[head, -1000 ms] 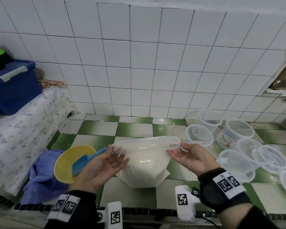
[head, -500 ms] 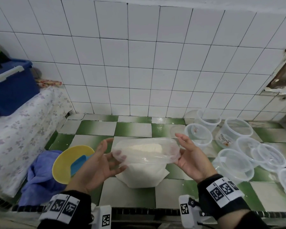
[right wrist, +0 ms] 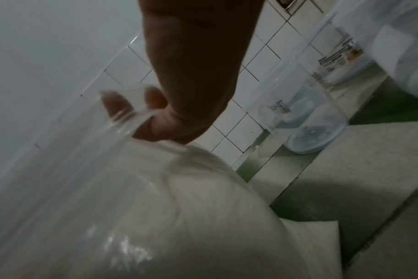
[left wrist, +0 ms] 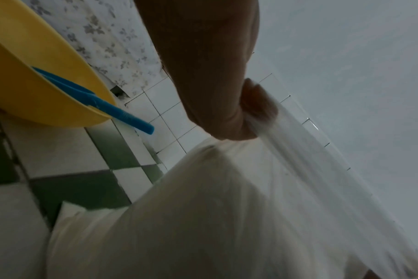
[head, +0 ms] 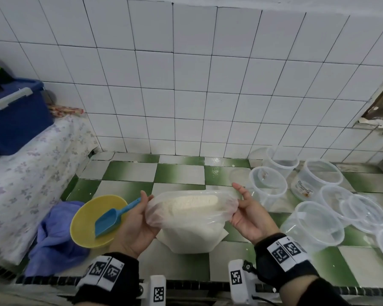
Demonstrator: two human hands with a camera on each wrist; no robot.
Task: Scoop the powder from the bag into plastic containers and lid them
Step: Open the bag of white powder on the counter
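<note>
My left hand point(head: 135, 224) and right hand point(head: 250, 215) each pinch the powder bag's point(head: 189, 219) mouth open on the surface. Blue scoop point(head: 111, 218) lies unused; right-side containers point(head: 314, 224) look unfilled, unlidded.

- Left grip point(head: 135, 219): palm turned inward, fingers curled, pinching the bag point(head: 191, 221) rim.
- Right grip point(head: 250, 214): palm facing left, pinching the opposite rim.

Black wristbands point(head: 281, 259) on both forearms, each carrying white square-code tags point(head: 104, 269). White camera blocks point(head: 238, 278) under the wrists, also coded; black screw knob on the right one. Dark sleeves behind.
</note>
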